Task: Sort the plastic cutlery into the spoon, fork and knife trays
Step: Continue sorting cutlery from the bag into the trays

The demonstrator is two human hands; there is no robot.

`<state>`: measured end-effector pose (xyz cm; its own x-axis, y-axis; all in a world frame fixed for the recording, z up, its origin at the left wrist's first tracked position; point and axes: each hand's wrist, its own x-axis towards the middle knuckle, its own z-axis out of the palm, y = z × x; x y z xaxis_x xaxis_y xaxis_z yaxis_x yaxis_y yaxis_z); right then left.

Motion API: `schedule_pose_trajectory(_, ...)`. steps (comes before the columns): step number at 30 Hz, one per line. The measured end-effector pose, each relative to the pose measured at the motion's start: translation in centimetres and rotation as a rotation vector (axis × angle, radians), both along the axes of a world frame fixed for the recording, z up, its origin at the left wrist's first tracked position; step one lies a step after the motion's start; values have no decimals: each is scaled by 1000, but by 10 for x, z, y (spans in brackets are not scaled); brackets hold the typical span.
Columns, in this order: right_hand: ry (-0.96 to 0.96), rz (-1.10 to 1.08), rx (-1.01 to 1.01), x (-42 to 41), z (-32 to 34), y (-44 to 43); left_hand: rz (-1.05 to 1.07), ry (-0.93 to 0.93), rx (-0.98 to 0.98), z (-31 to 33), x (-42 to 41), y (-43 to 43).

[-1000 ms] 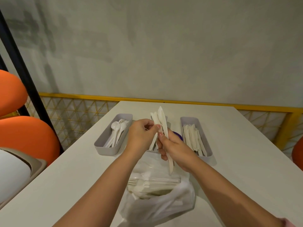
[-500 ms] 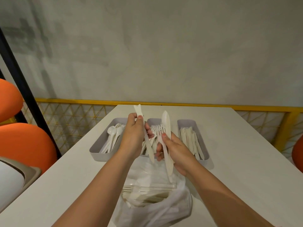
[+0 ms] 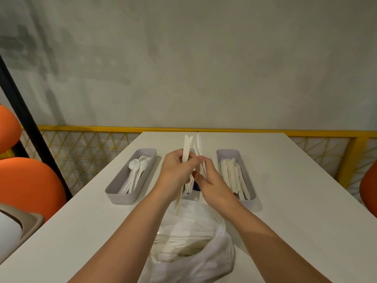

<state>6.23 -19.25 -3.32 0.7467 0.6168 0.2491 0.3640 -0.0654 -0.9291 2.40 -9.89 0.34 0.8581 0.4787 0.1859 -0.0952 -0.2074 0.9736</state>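
left hand [image 3: 176,170] grips knives [image 3: 186,148], right hand [image 3: 212,180] pinches a thin piece [image 3: 199,149]; they've closed together beside the knife tray [image 3: 226,153], probably bundling.

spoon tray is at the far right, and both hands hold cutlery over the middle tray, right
No: the head view shows the spoon tray at the far left. The left hand and right hand do hold cutlery over the middle tray.

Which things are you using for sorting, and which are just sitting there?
For the job: left hand and right hand, each holding white cutlery; spoon tray; middle tray, mostly hidden; knife tray; bag of unsorted cutlery.
Just lying about: orange chairs; yellow railing; black pole.
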Motion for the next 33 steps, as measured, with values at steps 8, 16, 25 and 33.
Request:
schedule_pose_trajectory(8,40,-36,47,2,3,-7,60,-55,-177,8,4,11)
schedule_pose_trajectory(16,157,-36,85,11,-4,-11,104,-193,-326,12,11,39)
schedule_pose_trajectory(25,456,-138,426,22,10,-22,97,-89,-338,6,6,47)
schedule_pose_trajectory(33,365,-333,454,32,13,-35,143,76,-257,-6,5,56)
